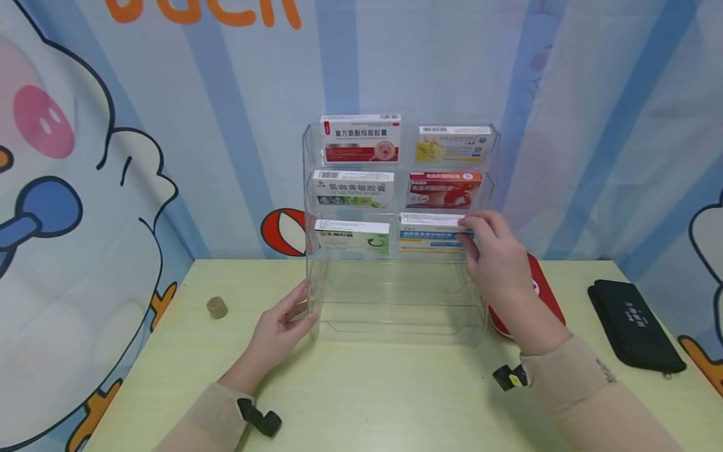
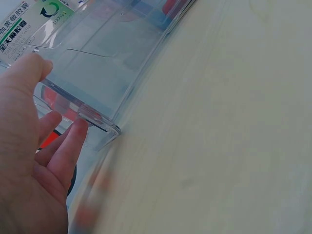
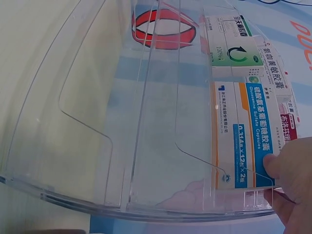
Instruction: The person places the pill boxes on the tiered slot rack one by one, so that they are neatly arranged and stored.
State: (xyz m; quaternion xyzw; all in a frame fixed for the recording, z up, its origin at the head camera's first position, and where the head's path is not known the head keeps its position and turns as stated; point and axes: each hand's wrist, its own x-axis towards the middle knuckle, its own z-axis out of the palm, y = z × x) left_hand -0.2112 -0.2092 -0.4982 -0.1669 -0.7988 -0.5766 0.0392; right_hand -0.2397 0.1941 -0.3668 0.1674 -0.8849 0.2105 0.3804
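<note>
A clear tiered display rack (image 1: 395, 314) stands on the table with medicine boxes on its upper three tiers. My right hand (image 1: 499, 257) pinches the right end of a white, blue and orange medicine box (image 3: 243, 136), which sits in the third tier from the top. In the right wrist view only the thumb and part of the fingers show. Low on the rack's left side, my left hand (image 1: 279, 333) holds the side wall, thumb toward the front and fingers on the outer side. Left of the blue box is a green and white medicine box (image 1: 353, 236).
Higher tiers hold red-and-white (image 1: 361, 139), yellow (image 1: 453, 144), green-and-white (image 1: 353, 189) and red (image 1: 444, 190) boxes. A red case (image 1: 545, 295) lies behind my right wrist, a black pouch (image 1: 635, 326) farther right. A small brown cylinder (image 1: 217, 307) stands at left. A printed curtain (image 1: 395, 63) hangs behind.
</note>
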